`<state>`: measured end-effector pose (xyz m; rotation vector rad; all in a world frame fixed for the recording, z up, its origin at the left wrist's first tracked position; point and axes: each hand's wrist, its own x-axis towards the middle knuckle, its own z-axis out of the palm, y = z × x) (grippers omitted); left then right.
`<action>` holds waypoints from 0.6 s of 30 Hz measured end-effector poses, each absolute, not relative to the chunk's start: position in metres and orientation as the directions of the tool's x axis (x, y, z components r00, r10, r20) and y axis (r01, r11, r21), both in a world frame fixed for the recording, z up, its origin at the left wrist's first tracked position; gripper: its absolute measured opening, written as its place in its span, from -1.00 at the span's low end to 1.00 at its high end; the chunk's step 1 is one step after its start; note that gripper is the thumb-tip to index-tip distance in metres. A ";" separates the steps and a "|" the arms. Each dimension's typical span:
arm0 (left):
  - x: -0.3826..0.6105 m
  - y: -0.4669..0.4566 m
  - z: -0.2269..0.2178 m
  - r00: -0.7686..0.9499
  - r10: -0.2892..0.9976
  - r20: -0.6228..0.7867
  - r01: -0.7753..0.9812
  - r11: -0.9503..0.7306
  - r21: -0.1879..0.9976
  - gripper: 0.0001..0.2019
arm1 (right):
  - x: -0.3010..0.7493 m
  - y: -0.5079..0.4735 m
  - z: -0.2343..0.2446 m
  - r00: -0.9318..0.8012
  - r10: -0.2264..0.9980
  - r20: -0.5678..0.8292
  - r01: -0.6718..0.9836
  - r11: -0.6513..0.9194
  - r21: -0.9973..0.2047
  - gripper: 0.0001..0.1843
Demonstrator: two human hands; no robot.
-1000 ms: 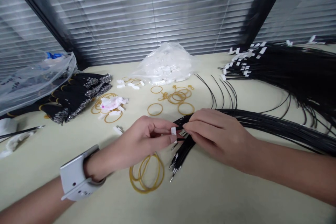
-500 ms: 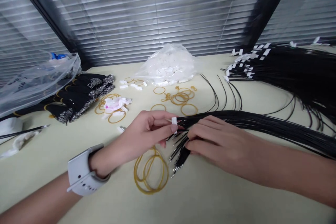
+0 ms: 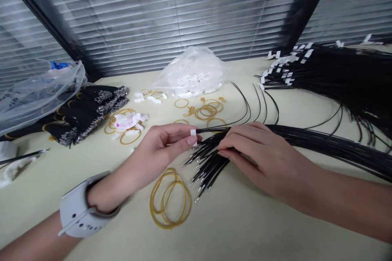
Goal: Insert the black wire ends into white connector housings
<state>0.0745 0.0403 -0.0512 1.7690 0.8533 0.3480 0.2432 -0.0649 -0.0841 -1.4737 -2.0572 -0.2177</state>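
My left hand [image 3: 162, 147], with a grey watch band on its wrist, pinches a small white connector [image 3: 193, 132] between thumb and forefinger; a black wire runs from the connector to the right. My right hand [image 3: 257, 151] lies on a bundle of black wires [image 3: 321, 144] that stretches across the table, its fingers closed on the wires near their metal-tipped ends [image 3: 202, 171]. Those loose ends fan out just below the connector. Yellow rubber bands [image 3: 170, 202] lie on the table under my hands.
A clear bag of white connectors [image 3: 192, 71] sits at the back centre, with loose rubber bands [image 3: 208, 112] before it. Black wire bundles [image 3: 88, 112] and a plastic bag [image 3: 36, 94] lie at left. A heap of wires with white connectors [image 3: 330, 73] fills the back right.
My left hand has drawn the connector with its wire a little left and up, away from the bundle. My right hand shifted along the bundle and the wire ends have fanned out.
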 end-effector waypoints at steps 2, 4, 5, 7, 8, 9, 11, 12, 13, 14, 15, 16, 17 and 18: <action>0.075 0.040 -0.052 0.694 0.697 -0.177 0.376 -0.142 0.916 -0.72 | 0.242 -0.065 -0.082 -0.129 0.831 0.541 0.903 0.324 -0.282 -0.87; 0.075 0.040 -0.052 0.690 0.700 -0.185 0.373 -0.125 0.919 -0.75 | 0.241 -0.065 -0.081 -0.058 0.857 0.513 0.888 0.279 -0.365 -0.90; 0.074 0.039 -0.052 0.690 0.698 -0.189 0.373 -0.120 0.920 -0.76 | 0.241 -0.065 -0.081 -0.032 0.869 0.493 0.880 0.259 -0.399 -0.90; 0.074 0.039 -0.053 0.693 0.696 -0.187 0.360 -0.109 0.927 -0.78 | 0.241 -0.064 -0.081 0.002 0.886 0.463 0.869 0.227 -0.439 -0.91; 0.073 0.039 -0.053 0.697 0.693 -0.187 0.349 -0.100 0.932 -0.79 | 0.241 -0.064 -0.082 0.015 0.891 0.454 0.867 0.214 -0.449 -0.91; 0.073 0.039 -0.054 0.701 0.688 -0.190 0.339 -0.087 0.937 -0.80 | 0.241 -0.064 -0.082 0.023 0.894 0.447 0.867 0.205 -0.454 -0.91; 0.073 0.039 -0.054 0.707 0.680 -0.195 0.319 -0.061 0.946 -0.81 | 0.241 -0.063 -0.082 0.034 0.897 0.441 0.869 0.192 -0.456 -0.91; 0.073 0.040 -0.055 0.710 0.676 -0.197 0.314 -0.053 0.948 -0.81 | 0.241 -0.063 -0.082 0.039 0.897 0.440 0.871 0.185 -0.455 -0.91; 0.073 0.040 -0.055 0.710 0.675 -0.199 0.313 -0.049 0.948 -0.82 | 0.241 -0.062 -0.081 0.046 0.897 0.440 0.873 0.178 -0.454 -0.91; 0.073 0.040 -0.055 0.710 0.675 -0.201 0.313 -0.048 0.948 -0.82 | 0.241 -0.062 -0.081 0.052 0.895 0.442 0.875 0.173 -0.453 -0.92; 0.073 0.040 -0.055 0.712 0.671 -0.206 0.313 -0.041 0.949 -0.83 | 0.241 -0.062 -0.081 0.057 0.894 0.445 0.874 0.170 -0.455 -0.92; 0.073 0.040 -0.056 0.714 0.667 -0.214 0.315 -0.033 0.949 -0.84 | 0.240 -0.061 -0.080 0.062 0.891 0.449 0.873 0.170 -0.458 -0.92; 0.073 0.040 -0.056 0.716 0.661 -0.223 0.317 -0.023 0.948 -0.84 | 0.240 -0.061 -0.079 0.066 0.888 0.455 0.870 0.172 -0.462 -0.92; 0.072 0.039 -0.057 0.719 0.654 -0.235 0.320 -0.012 0.947 -0.85 | 0.240 -0.061 -0.079 0.070 0.884 0.461 0.866 0.176 -0.467 -0.91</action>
